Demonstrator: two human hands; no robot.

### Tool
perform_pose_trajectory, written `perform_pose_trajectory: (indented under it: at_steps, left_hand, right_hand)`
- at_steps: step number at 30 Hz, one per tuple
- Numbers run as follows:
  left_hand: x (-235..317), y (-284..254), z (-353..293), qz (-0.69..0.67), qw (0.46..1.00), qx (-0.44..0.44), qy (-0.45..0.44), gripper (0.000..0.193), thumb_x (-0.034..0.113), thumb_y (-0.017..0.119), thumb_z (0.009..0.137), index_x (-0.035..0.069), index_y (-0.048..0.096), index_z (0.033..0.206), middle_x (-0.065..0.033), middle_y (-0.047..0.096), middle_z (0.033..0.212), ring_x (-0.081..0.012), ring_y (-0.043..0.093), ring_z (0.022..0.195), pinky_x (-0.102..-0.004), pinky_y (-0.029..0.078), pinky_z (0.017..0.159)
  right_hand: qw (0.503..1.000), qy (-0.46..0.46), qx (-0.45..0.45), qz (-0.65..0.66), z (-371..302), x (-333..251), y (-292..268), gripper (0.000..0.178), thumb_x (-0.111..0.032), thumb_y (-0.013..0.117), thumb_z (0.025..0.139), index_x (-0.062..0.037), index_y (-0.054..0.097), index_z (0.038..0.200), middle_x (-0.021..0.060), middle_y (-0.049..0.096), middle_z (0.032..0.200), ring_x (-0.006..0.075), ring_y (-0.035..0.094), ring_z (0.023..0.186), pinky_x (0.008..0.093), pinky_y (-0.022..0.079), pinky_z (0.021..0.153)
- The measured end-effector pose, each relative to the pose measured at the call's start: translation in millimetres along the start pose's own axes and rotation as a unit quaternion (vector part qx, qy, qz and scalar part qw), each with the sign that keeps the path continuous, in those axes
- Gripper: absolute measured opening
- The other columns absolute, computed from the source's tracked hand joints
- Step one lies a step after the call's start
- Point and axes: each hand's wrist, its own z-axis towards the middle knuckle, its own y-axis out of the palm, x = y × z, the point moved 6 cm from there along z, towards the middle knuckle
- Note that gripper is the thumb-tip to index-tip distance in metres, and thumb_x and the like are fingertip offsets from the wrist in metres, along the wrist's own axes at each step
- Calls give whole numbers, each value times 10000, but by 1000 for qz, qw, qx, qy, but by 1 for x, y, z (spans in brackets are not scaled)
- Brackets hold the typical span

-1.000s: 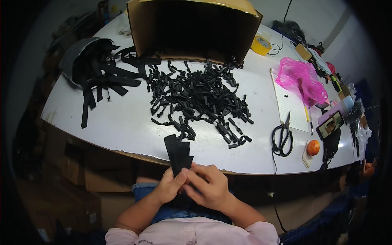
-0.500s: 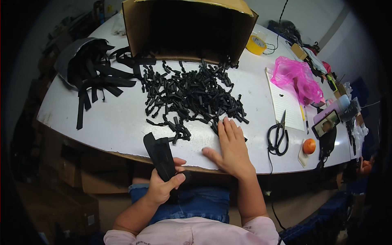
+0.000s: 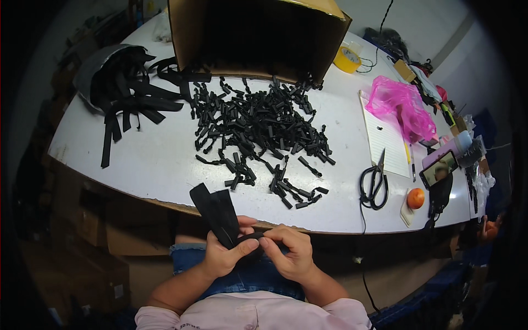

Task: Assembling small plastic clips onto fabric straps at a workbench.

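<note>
Folded in my left hand (image 3: 224, 257) is a black fabric strap (image 3: 215, 213), its two flat ends standing up above the fingers. My right hand (image 3: 290, 254) pinches another part of the same strap, close beside the left thumb. Both hands are over my lap, just off the table's near edge. Beyond them lies a heap of small black pieces (image 3: 264, 121), each like a short tube with a thin tail. Several of these pieces (image 3: 291, 190) are scattered loose toward the near side.
An open cardboard box (image 3: 190, 41) stands behind the heap. Left of it, a grey bag (image 3: 91, 82) spills black straps. Rightward lie scissors (image 3: 374, 187), a lined notepad (image 3: 388, 148), a pink plastic bag (image 3: 404, 107), yellow tape (image 3: 347, 59), an orange fruit (image 3: 416, 198) and a phone (image 3: 440, 169).
My right hand has left the loose pieces on the table and come down to the strap, pinching it beside my left hand. The loose pieces now lie uncovered.
</note>
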Motion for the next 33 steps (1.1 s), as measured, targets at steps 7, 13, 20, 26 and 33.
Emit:
perform_pose_trajectory:
  at_steps: [7,13,20,26,33]
  left_hand:
    - [-16,2,-1,-26,986,-82,-144,278,76,639,718,-19,551,964,-13,555,750,-56,501,685,-173,411,601]
    - [12,6,-5,193,962,-41,190,153,-10,621,694,30,597,840,-58,544,682,-124,511,574,-205,399,516]
    - [-1,7,-6,181,975,-19,124,94,98,564,778,13,538,807,-45,520,679,-108,489,604,-222,398,538]
    - [-11,-6,3,99,995,9,-24,118,121,543,798,8,540,832,11,499,688,-56,454,614,-199,381,564]
    - [-14,-5,1,64,997,17,-44,95,45,568,759,5,550,843,1,532,693,-47,474,616,-191,393,559]
  right_hand:
    - [997,34,5,63,-9,10,0,61,4,575,729,33,580,783,76,555,624,90,518,508,193,400,462]
    - [946,189,-12,262,-20,33,10,79,-14,529,772,37,577,808,62,562,631,101,513,488,175,412,444]
    - [990,82,31,107,-7,29,-7,89,-51,565,755,24,561,804,60,545,623,78,464,432,206,389,399]
    - [930,15,113,-350,25,29,-50,148,-31,605,641,-28,551,779,75,507,744,215,502,658,303,420,528]
    - [909,-68,109,-396,27,29,-41,127,40,554,668,4,516,785,89,499,738,185,498,601,279,403,504]
